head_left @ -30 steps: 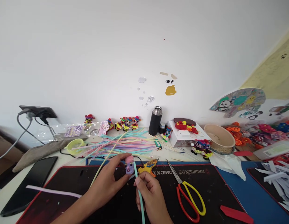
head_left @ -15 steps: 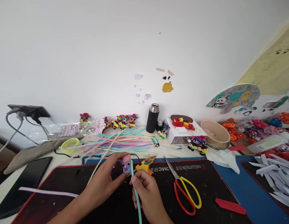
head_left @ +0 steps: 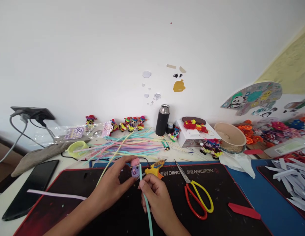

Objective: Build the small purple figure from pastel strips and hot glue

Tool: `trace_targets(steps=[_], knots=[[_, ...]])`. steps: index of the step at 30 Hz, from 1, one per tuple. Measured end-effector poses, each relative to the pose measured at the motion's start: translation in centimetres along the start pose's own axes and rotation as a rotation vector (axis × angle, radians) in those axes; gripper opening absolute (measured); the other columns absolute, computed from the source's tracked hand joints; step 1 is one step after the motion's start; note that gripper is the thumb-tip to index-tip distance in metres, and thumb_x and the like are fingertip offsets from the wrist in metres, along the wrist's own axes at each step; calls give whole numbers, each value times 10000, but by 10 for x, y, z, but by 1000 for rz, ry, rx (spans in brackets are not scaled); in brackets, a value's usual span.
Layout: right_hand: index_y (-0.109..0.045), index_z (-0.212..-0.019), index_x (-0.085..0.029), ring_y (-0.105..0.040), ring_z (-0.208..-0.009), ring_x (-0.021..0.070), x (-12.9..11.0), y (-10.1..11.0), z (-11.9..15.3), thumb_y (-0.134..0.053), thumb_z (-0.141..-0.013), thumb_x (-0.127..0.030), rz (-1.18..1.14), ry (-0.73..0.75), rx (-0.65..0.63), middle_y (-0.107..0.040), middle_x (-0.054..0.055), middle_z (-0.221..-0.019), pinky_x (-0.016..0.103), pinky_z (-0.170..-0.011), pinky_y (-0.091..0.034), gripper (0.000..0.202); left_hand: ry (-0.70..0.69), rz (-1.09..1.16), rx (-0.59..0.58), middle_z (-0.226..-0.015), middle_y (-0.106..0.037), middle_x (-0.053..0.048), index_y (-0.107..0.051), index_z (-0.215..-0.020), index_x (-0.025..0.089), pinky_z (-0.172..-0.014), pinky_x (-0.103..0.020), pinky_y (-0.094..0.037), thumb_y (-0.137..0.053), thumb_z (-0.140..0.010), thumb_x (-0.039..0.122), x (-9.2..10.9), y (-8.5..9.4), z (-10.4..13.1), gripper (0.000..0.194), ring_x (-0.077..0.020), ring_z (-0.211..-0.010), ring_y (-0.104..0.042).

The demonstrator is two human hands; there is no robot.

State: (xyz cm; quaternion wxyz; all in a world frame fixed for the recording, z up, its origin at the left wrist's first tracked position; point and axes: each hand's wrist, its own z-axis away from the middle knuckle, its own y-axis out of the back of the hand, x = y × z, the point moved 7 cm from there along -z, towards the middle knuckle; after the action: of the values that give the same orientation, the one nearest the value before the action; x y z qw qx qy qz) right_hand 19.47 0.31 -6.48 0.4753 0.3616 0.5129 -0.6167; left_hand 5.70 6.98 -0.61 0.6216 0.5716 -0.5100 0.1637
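My left hand (head_left: 109, 186) pinches a small pink and purple figure (head_left: 135, 169) between thumb and fingers. A mint-green pipe cleaner (head_left: 149, 216) is gripped in my right hand (head_left: 158, 200); its upper end stands right beside the figure, though I cannot tell whether they touch. Just behind my right hand lies a yellow glue gun (head_left: 154, 167). Scissors (head_left: 197, 196) with one red and one yellow handle rest to the right, their blades parted. Beyond my left wrist a lilac pipe cleaner (head_left: 56, 194) lies on the black mat (head_left: 113, 219), and a pale yellow one (head_left: 115, 152) runs behind the hand.
Many pastel pipe cleaners (head_left: 127, 144) are spread along the back. A black flask (head_left: 163, 121), a white box (head_left: 191, 141) and a beige bowl (head_left: 229, 137) stand near the wall. To the left is a black phone (head_left: 31, 188); white strips (head_left: 292, 180) are heaped far right.
The camera view has shifted slightly, so the whole scene sits a little higher and further right. Both hands keep their holds, and the figure is turned a little.
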Motion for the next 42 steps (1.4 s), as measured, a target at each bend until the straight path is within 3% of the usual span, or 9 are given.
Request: trace_targets(steps=[10, 15, 21, 31, 42], knots=[[-568, -768, -214, -384, -378, 86, -9, 5, 2, -668, -881, -723, 146, 68, 73, -432, -91, -480, 204, -385, -275, 531, 18, -25, -41, -1405, -639, -99, -551, -1384, 282, -1107, -484, -484, -662, -934, 276, 1, 1, 1, 464, -309, -1287, -614], [-590, -729, -221, -410, -439, 118, -21, 12, 3, -655, -941, -526, 348, 176, 176, -425, -68, -512, 247, -450, -307, 377, 25, -12, -33, -1375, -661, -97, -586, -1355, 278, -1094, -468, -489, -680, -925, 297, 3, 3, 2, 441, -313, -1282, -611], [-580, -681, -230, -394, -481, 129, -32, 11, 8, -647, -918, -331, 575, 302, 225, -419, -60, -527, 272, -514, -304, 267, 29, -10, -11, -1327, -686, -68, -613, -1330, 294, -1040, -426, -514, -707, -904, 285, 3, 3, 2, 436, -296, -1218, -643], [-544, -675, -240, -415, -464, 129, -31, 11, 8, -630, -909, -293, 659, 308, 224, -436, -59, -521, 264, -506, -295, 255, 36, -32, -38, -1357, -652, -72, -588, -1338, 281, -1093, -435, -462, -681, -927, 288, 3, 1, 1, 422, -297, -1288, -593], [-504, -670, -234, -377, -449, 109, -33, 9, 9, -586, -866, -279, 668, 319, 225, -402, -80, -505, 238, -478, -270, 217, 17, -74, -27, -1343, -667, -54, -575, -1352, 300, -1050, -439, -526, -684, -914, 287, -3, -2, 3, 452, -279, -1218, -649]])
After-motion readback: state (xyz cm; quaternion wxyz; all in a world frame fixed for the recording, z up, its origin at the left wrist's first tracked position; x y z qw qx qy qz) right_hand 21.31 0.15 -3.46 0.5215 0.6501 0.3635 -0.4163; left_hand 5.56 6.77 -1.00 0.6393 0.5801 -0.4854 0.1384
